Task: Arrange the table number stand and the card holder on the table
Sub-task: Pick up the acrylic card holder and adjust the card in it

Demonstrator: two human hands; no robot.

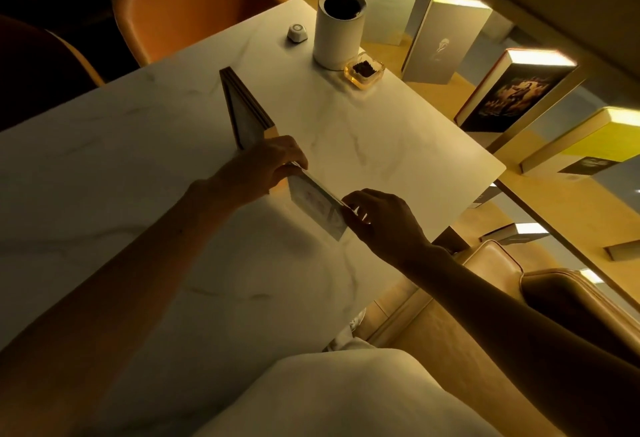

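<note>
Both hands share the grip on one flat, clear-looking card holder (pixel 317 199): the left hand (pixel 266 166) pinches its far end, the right hand (pixel 377 218) pinches its near corner between fingertips and thumb. It stands on edge on the white marbled tabletop (pixel 381 138), just nearer the person than the table number stand (pixel 247 111), which the left hand's knuckles almost touch. That stand is a dark-framed wedge with a pale panel, upright on the slab.

Risk, as I judge it: the thin, smooth panel could slip or tip flat if either pinch loosens unevenly, and the left hand sits close enough to the stand to nudge it askew. The polished stone offers little friction.

Beyond the stand, a matte white cylinder (pixel 337 29), a small glass dish (pixel 363 71) with dark contents and a little white puck (pixel 296 33) sit well clear.
</note>
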